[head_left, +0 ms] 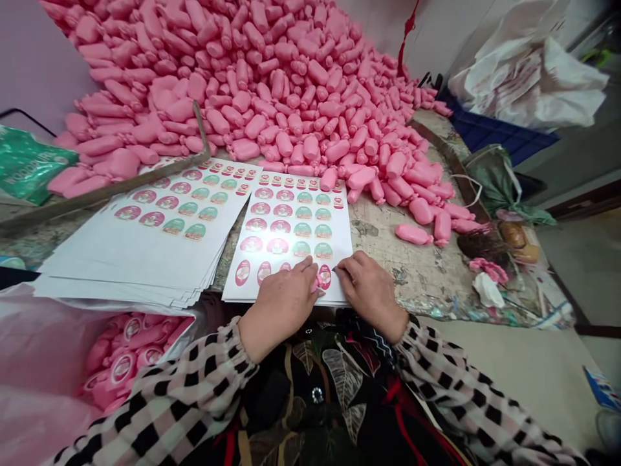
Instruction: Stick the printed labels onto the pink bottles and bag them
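A sheet of printed stickers (303, 200) lies on top of a thin stack in front of me. My left hand (287, 294) rests over its lower part, fingers curled around a small pink bottle (318, 282) of which only a bit shows. Just right of that is an oval pink sticker (325, 274) at the sheet's lower right corner. My right hand (369, 288) has its fingertips pressed together at this sticker's right edge. Something small and dark shows at those fingertips, too small to name.
A large heap of pink bottles (272, 84) covers the back of the table. Another stack of sticker sheets (126, 259) lies left, under a bent bar (121, 184). At lower left, a bag (39, 362) holds labelled bottles. A blue crate (504, 133) stands at right.
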The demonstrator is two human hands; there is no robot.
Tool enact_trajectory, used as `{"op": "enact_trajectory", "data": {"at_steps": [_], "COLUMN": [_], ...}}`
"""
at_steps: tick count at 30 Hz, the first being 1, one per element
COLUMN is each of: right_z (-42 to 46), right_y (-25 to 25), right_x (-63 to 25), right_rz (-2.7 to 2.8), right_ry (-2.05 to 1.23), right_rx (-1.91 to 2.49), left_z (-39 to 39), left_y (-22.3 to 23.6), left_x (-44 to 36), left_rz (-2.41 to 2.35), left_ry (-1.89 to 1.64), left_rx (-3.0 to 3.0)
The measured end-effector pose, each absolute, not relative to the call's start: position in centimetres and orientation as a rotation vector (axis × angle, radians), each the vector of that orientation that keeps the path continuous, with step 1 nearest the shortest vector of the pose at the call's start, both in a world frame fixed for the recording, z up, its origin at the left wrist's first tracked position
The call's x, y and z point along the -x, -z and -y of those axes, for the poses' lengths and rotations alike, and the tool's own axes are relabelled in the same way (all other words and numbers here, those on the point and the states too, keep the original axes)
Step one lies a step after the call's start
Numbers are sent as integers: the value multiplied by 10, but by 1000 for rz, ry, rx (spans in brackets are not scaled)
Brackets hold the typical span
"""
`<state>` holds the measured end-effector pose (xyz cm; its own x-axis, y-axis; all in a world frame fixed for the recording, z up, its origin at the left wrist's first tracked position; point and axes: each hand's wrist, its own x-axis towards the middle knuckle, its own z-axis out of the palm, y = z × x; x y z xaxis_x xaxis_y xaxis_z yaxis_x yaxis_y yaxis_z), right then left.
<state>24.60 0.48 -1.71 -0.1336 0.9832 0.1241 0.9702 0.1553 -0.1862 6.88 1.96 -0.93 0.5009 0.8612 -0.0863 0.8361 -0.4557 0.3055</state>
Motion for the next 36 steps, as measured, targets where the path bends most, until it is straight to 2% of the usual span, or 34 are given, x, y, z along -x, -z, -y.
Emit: {"op": "enact_trajectory", "data": {"at_steps": [12,20,28,36], "right_z": [-5,8,4,6], "right_y": [16,30,24,17], "right_x": [-254,-243,-232,-224], "right_rz": [2275,1893,1817,1901], "right_ry": [-177,-368,-344,-94], "right_rx": [1818,1865,2022,2033], "left_z": [-20,-27,-38,-41], "left_y": [8,3,3,0], "left_x": [-66,-66,-68,-69], "left_rz": [-1406,-1373,-1321,-1326], "left_ry": [-104,-11,35,35], "left_rx": [-2471,-2542,-2563,-2488]}}
